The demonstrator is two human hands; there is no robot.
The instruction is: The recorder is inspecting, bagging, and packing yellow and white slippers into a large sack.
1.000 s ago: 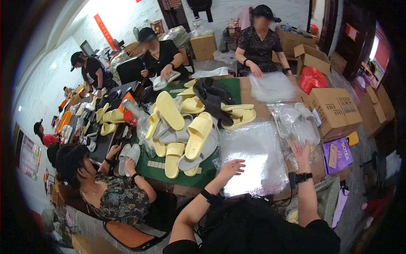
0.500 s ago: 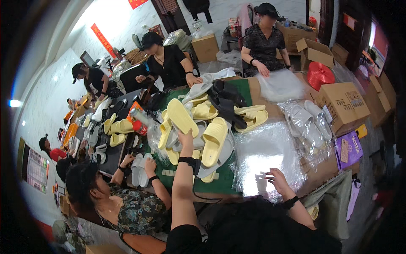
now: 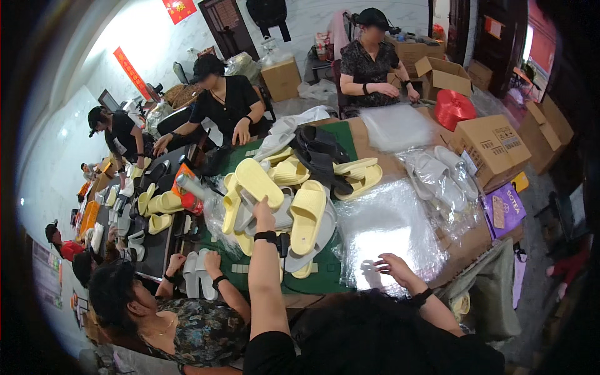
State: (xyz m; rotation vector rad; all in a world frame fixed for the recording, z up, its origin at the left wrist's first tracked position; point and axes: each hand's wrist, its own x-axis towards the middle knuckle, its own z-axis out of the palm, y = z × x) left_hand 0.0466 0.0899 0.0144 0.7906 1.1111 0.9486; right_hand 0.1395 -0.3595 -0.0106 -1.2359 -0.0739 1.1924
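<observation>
My left hand (image 3: 264, 211) is closed on the near end of a pale yellow slide slipper (image 3: 257, 178), which lies slanted over the pile. Just right of it rests another yellow slipper (image 3: 307, 215) with its strap upward, on top of grey slippers (image 3: 329, 226). My right hand (image 3: 392, 267) hovers at the near edge of a stack of clear plastic bags (image 3: 369, 215), fingers apart and nothing held. Under the pile is a green mat (image 3: 250, 259). Black slippers (image 3: 319, 147) and more yellow ones (image 3: 362, 175) lie farther back.
A co-worker on my left holds grey slippers (image 3: 199, 275); others work across the table. Bagged grey slippers (image 3: 440, 172), a carton (image 3: 490, 147), red twine (image 3: 454, 106) and a purple bag (image 3: 505, 209) line the right side. A spray bottle (image 3: 190, 184) stands left.
The whole view has shifted slightly. My hands keep nearly the same places. The far co-worker's hands have come off the plastic bags; the one in black has drawn a hand back from the grey slipper.
</observation>
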